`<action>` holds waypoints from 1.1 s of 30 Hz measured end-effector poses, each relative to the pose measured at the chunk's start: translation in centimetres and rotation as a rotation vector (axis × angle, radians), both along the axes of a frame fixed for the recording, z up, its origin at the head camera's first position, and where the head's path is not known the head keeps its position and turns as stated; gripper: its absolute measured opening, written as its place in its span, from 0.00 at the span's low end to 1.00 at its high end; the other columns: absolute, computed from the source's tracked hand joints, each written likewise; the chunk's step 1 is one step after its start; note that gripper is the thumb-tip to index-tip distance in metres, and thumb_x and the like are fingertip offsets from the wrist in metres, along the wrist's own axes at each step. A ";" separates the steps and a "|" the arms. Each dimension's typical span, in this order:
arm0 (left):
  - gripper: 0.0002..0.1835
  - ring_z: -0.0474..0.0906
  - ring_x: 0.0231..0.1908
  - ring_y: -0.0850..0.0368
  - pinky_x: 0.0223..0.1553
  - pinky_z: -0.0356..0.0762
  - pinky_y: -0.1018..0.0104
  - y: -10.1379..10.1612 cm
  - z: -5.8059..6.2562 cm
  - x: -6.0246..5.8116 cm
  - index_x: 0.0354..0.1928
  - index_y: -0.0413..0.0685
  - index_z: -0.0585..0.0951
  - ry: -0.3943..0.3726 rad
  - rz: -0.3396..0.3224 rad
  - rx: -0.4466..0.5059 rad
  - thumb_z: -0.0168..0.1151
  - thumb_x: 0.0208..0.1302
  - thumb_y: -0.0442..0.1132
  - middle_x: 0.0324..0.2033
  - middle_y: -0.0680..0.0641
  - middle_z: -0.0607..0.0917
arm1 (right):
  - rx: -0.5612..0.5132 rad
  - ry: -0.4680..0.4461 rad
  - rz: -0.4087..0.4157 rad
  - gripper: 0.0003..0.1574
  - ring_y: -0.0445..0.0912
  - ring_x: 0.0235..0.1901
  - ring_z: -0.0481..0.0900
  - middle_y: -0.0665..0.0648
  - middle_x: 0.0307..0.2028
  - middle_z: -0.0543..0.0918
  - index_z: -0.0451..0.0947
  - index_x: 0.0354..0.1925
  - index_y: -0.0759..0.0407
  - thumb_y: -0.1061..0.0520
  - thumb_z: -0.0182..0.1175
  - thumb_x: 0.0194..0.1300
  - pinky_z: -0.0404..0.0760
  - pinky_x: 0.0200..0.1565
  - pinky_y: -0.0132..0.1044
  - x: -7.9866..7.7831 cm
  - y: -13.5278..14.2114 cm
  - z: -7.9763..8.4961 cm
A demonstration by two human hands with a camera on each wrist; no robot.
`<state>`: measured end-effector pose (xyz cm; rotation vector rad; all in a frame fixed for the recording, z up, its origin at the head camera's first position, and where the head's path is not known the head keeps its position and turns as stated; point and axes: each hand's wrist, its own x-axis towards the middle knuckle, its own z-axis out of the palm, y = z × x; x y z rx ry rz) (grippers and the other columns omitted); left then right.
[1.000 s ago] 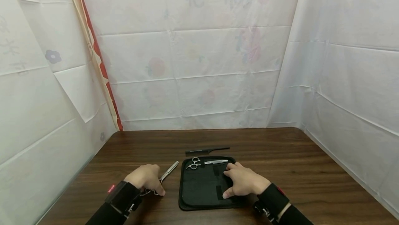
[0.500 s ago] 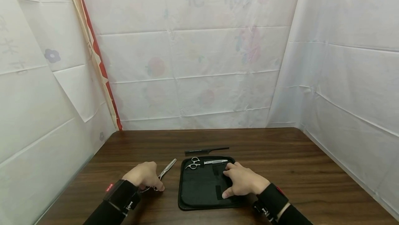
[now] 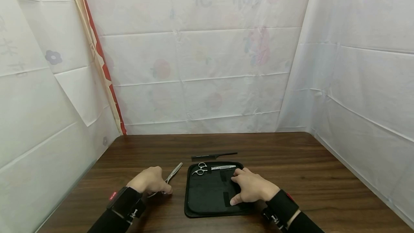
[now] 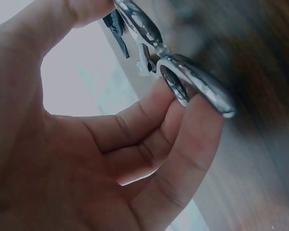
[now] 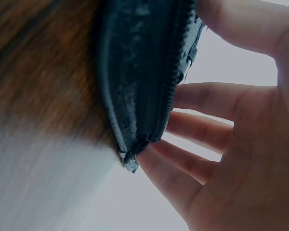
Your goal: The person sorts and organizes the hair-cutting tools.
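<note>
A pair of silver hairdressing scissors (image 3: 174,172) points away and to the right over the table. My left hand (image 3: 150,180) holds them by the finger rings (image 4: 197,79), with thumb and fingertips at the metal in the left wrist view. To their right lies a flat black case (image 3: 207,199) with a zipped edge (image 5: 176,57). Another pair of silver scissors (image 3: 223,167) lies across the far part of the case, under a small loop. My right hand (image 3: 253,187) rests on the case's right side, its fairly straight, spread fingers touching the zip edge in the right wrist view.
Just beyond the case, a black tail comb (image 3: 207,157) lies on the dark wood table (image 3: 275,150). White printed sheets (image 3: 200,64) enclose the table at the back and both sides.
The scissors in my left hand have shifted slightly left and away, their tips now a little farther back. My right hand and the case look almost unmoved.
</note>
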<state>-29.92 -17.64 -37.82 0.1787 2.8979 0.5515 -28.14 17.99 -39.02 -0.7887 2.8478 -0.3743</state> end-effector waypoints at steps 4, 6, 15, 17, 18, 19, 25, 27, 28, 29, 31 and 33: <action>0.23 0.73 0.18 0.58 0.20 0.67 0.68 0.1 -0.1 -0.1 0.31 0.42 0.76 0.001 0.000 0.011 0.79 0.46 0.50 0.22 0.47 0.79 | 0.000 -0.002 -0.001 0.48 0.55 0.61 0.70 0.57 0.61 0.74 0.78 0.64 0.64 0.36 0.75 0.55 0.78 0.55 0.53 0.0 0.1 -0.1; 0.24 0.74 0.20 0.56 0.23 0.69 0.66 0.2 0.0 -0.2 0.32 0.41 0.77 0.004 0.000 0.010 0.79 0.46 0.50 0.24 0.47 0.78 | 0.001 -0.002 -0.003 0.48 0.55 0.61 0.70 0.56 0.61 0.74 0.78 0.64 0.64 0.36 0.75 0.55 0.78 0.55 0.53 -0.1 0.1 -0.1; 0.34 0.76 0.32 0.50 0.37 0.79 0.52 0.1 -0.1 -0.5 0.46 0.30 0.80 0.024 0.002 0.023 0.80 0.47 0.52 0.36 0.42 0.81 | 0.010 -0.003 -0.003 0.49 0.54 0.60 0.71 0.56 0.61 0.74 0.78 0.64 0.64 0.35 0.75 0.54 0.78 0.55 0.53 -0.2 -0.1 -0.2; 0.38 0.77 0.36 0.49 0.42 0.80 0.48 0.1 -0.2 -0.5 0.50 0.27 0.79 0.030 0.004 0.035 0.79 0.47 0.53 0.41 0.38 0.83 | 0.012 -0.005 0.000 0.49 0.54 0.61 0.70 0.56 0.61 0.74 0.78 0.64 0.64 0.35 0.75 0.54 0.78 0.55 0.53 -0.2 -0.1 -0.2; 0.38 0.77 0.36 0.49 0.42 0.80 0.47 0.0 -0.3 -0.5 0.50 0.26 0.79 0.030 0.004 0.045 0.79 0.47 0.53 0.42 0.38 0.83 | 0.011 -0.006 0.001 0.49 0.54 0.61 0.70 0.56 0.61 0.74 0.78 0.64 0.64 0.35 0.75 0.54 0.78 0.55 0.53 -0.2 -0.1 -0.2; 0.38 0.77 0.36 0.49 0.42 0.80 0.47 0.0 -0.3 -0.5 0.50 0.27 0.79 0.031 0.007 0.057 0.79 0.48 0.53 0.41 0.38 0.83 | 0.008 -0.006 0.002 0.49 0.54 0.61 0.70 0.56 0.61 0.74 0.78 0.64 0.64 0.35 0.75 0.54 0.78 0.55 0.53 -0.3 -0.1 -0.2; 0.24 0.74 0.26 0.52 0.30 0.73 0.58 0.3 -0.4 -0.4 0.32 0.40 0.78 0.069 0.028 0.125 0.78 0.49 0.52 0.28 0.45 0.77 | -0.008 -0.004 0.008 0.48 0.54 0.60 0.70 0.56 0.60 0.74 0.78 0.64 0.64 0.36 0.75 0.55 0.78 0.54 0.52 -0.4 -0.1 -0.1; 0.23 0.73 0.23 0.54 0.26 0.71 0.61 0.6 -0.5 -0.4 0.28 0.42 0.78 0.075 0.020 0.156 0.78 0.49 0.52 0.25 0.47 0.77 | -0.002 -0.004 -0.003 0.48 0.54 0.60 0.70 0.56 0.60 0.74 0.78 0.64 0.64 0.36 0.75 0.54 0.78 0.54 0.53 -0.3 0.0 -0.1; 0.22 0.72 0.22 0.55 0.25 0.69 0.62 0.7 -0.6 -0.4 0.26 0.43 0.77 0.072 0.013 0.176 0.77 0.50 0.52 0.23 0.48 0.76 | -0.001 -0.005 -0.011 0.48 0.54 0.60 0.70 0.56 0.60 0.74 0.78 0.64 0.64 0.36 0.76 0.54 0.78 0.54 0.53 -0.2 0.2 -0.1; 0.22 0.70 0.20 0.56 0.23 0.68 0.63 0.9 -0.8 -0.4 0.25 0.44 0.77 0.068 0.005 0.195 0.77 0.50 0.52 0.21 0.49 0.76 | 0.000 -0.007 -0.017 0.48 0.55 0.60 0.70 0.56 0.61 0.74 0.78 0.63 0.64 0.37 0.76 0.54 0.78 0.55 0.54 -0.2 0.3 -0.1; 0.22 0.67 0.16 0.59 0.21 0.63 0.66 1.1 -1.0 -0.5 0.19 0.46 0.76 0.067 -0.017 0.222 0.77 0.52 0.53 0.16 0.52 0.73 | -0.002 -0.009 -0.024 0.48 0.55 0.61 0.70 0.56 0.61 0.74 0.78 0.63 0.65 0.37 0.76 0.54 0.77 0.55 0.55 -0.1 0.4 -0.1; 0.24 0.63 0.13 0.61 0.19 0.59 0.67 1.3 -1.2 -0.5 0.15 0.49 0.73 0.066 -0.025 0.245 0.76 0.54 0.52 0.11 0.55 0.69 | -0.007 -0.010 -0.019 0.48 0.56 0.62 0.70 0.57 0.62 0.74 0.78 0.63 0.65 0.37 0.76 0.54 0.77 0.55 0.55 0.0 0.4 -0.2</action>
